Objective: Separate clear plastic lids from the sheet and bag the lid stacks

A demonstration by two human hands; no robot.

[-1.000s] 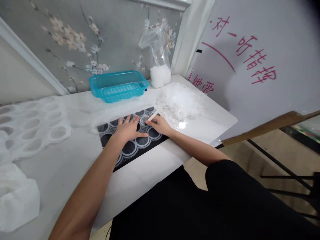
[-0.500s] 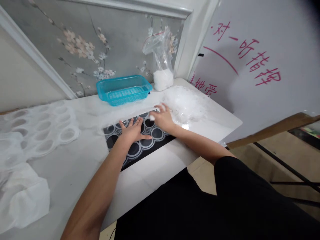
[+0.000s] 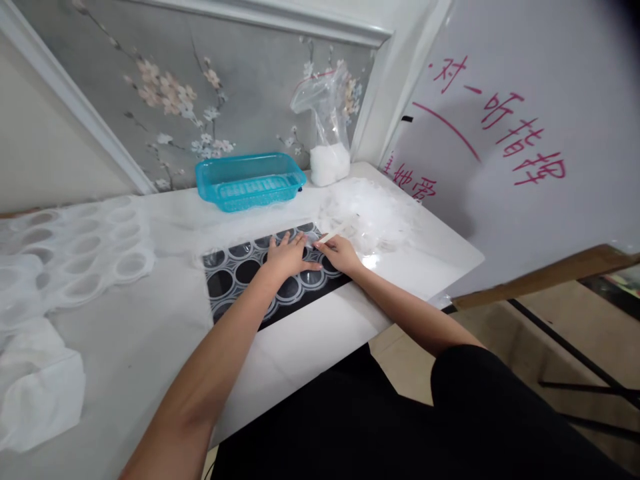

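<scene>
Head view, stick (image 3: 334, 234) pinched in right-hand fingers (image 3: 323, 246)

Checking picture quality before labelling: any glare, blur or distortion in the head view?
Head view: glare spot on the white table beside the right hand; straight wall trim bows from wide-angle distortion; top right corner darkens; both hands look sharp, left hand included.

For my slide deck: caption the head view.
Left hand flat on black circle-patterned mat; right hand holds a thin stick.

A home turned into a small workroom is suggested: floral wallpaper (image 3: 165, 100) is seen behind the white surface (image 3: 150, 333), a handwritten board (image 3: 500, 133) beside it.
</scene>
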